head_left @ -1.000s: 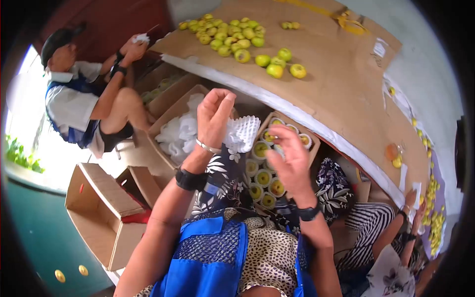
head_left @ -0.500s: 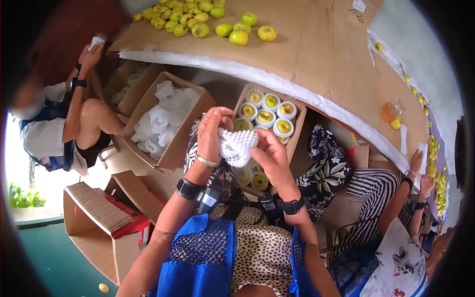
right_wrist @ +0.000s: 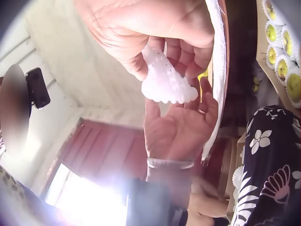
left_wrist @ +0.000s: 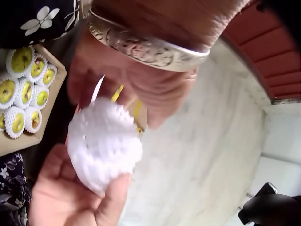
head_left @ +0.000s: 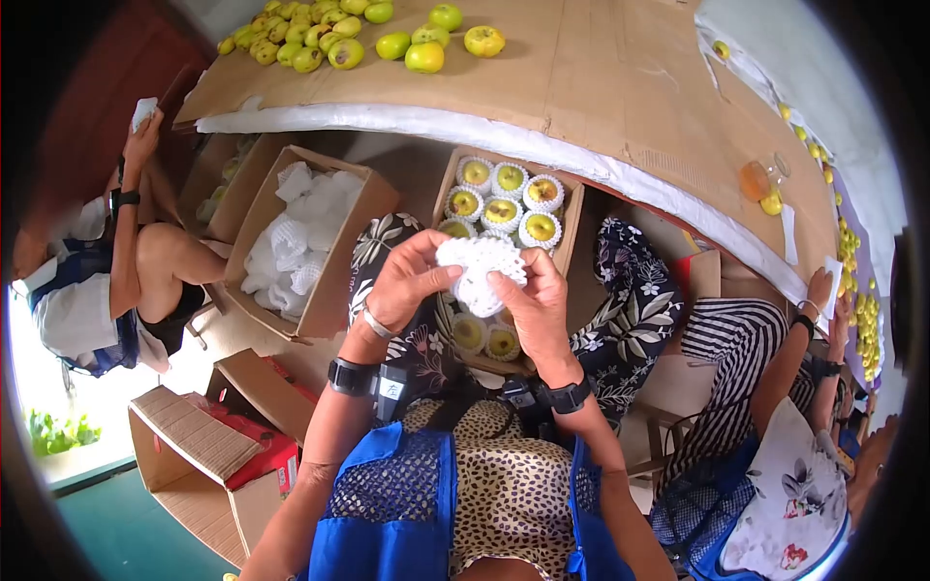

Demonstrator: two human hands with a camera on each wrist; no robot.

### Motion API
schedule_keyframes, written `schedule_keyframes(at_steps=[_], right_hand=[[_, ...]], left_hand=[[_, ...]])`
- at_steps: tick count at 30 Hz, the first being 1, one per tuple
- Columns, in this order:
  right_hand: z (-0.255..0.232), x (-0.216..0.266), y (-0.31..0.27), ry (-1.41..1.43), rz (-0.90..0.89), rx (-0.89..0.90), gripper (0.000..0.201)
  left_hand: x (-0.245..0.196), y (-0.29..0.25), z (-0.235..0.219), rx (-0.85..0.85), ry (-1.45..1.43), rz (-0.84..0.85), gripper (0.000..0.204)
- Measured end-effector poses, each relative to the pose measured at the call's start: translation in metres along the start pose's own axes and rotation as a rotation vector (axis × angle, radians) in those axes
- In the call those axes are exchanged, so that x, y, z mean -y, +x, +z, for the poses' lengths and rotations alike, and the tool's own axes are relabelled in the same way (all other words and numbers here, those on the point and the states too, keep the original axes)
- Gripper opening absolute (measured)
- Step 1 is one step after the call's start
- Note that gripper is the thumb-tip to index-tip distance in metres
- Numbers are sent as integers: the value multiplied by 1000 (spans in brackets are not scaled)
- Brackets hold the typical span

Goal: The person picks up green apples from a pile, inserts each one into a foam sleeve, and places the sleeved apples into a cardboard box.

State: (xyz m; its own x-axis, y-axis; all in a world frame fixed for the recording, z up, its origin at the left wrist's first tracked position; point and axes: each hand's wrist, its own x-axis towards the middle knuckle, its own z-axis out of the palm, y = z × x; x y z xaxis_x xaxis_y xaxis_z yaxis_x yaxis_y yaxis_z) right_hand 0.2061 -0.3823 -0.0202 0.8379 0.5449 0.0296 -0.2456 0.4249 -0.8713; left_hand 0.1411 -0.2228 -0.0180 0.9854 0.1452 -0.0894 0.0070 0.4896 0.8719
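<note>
Both hands hold a white foam net sleeve [head_left: 481,271] in front of the lap. My left hand [head_left: 399,281], with a silver bangle at its wrist, pinches the sleeve's left side between thumb and fingers. On the opposite side my right hand [head_left: 538,300] grips it, thumb at the near edge. In the left wrist view the foam sleeve [left_wrist: 103,143] looks bunched and rounded. The right wrist view shows the foam sleeve [right_wrist: 164,80] spreading to a scalloped rim. Just beyond the hands stands a cardboard box [head_left: 573,208] of apples [head_left: 501,210] in foam nets.
Another cardboard box [head_left: 341,250] at left holds loose foam nets [head_left: 300,228]. Loose apples [head_left: 424,56] lie on the cardboard-covered table [head_left: 601,87]. An opened carton [head_left: 194,484] sits on the floor at lower left. People sit on both sides.
The hands were apart, with the foam net sleeve beside the left one; they then came together on it. The sleeve now looks rounder and more spread. The head view has shifted.
</note>
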Motion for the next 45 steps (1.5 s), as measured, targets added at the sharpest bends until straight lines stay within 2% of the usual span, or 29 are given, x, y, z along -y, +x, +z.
schedule_keyframes(at_steps=[2,3,6,7,10,11,13,14,15,16,17,18,19,20,21,22,24,25,27,30,32,37,41,43,45], right_hand=[[-3,-4,-1,-129,-5,34,17],[-2,-6,-1,-226,-36,-7,19],[-1,-12,2,-395,-117,-95,20],[-1,-13,4,-437,-158,-81,20],[5,-4,5,-423,-137,-101,18],[5,0,5,-502,-141,-61,18],[5,8,2,-658,-148,33,16],[7,11,-2,-574,-127,104,13],[9,16,-5,-470,-79,149,12],[13,24,-8,-366,-32,194,11],[14,43,-13,-249,44,278,8],[15,59,-14,-302,-83,380,10],[19,86,-15,-333,-238,381,8],[21,113,-18,-159,-381,449,6],[23,139,-21,33,-514,546,14],[27,166,-24,215,-631,664,24],[51,192,-31,603,-1007,765,22],[73,202,-29,581,-1277,704,27],[63,227,-41,535,-907,825,27],[56,228,-71,477,-695,681,26],[65,224,-50,486,-622,719,26],[64,226,-57,478,-722,697,25],[85,205,-26,714,-650,832,25],[89,198,-20,811,-605,818,25],[84,202,-31,815,-553,691,25]], left_hand=[[8,1,-10,36,74,26,27],[7,-1,-7,42,81,18,27],[-1,-6,-10,-65,93,-146,31],[-3,-6,-9,-34,-17,-139,36],[-3,-8,3,6,-24,-176,41],[4,-6,0,-32,-14,-168,38],[16,-2,-11,-207,308,-33,32],[24,1,-22,-301,467,39,30],[39,6,-46,-449,593,200,26],[21,3,-42,-508,429,194,23],[16,1,-55,-592,683,147,20],[11,-2,-68,-673,937,95,17],[6,-4,-72,-694,1100,89,15],[3,-6,-73,-710,1260,73,13],[3,-7,-76,-651,1332,-8,15],[15,-5,-81,-665,1380,81,17],[52,1,-103,-697,1487,275,22],[62,2,-110,-687,1437,310,26],[61,3,-112,-689,1364,325,21],[61,-4,-114,-713,1287,315,20],[68,-5,-120,-740,1193,318,21],[62,-6,-121,-745,1208,252,22],[65,-4,-121,-744,1183,251,23],[64,-5,-121,-762,1179,244,24],[63,-7,-122,-769,1169,235,24]])
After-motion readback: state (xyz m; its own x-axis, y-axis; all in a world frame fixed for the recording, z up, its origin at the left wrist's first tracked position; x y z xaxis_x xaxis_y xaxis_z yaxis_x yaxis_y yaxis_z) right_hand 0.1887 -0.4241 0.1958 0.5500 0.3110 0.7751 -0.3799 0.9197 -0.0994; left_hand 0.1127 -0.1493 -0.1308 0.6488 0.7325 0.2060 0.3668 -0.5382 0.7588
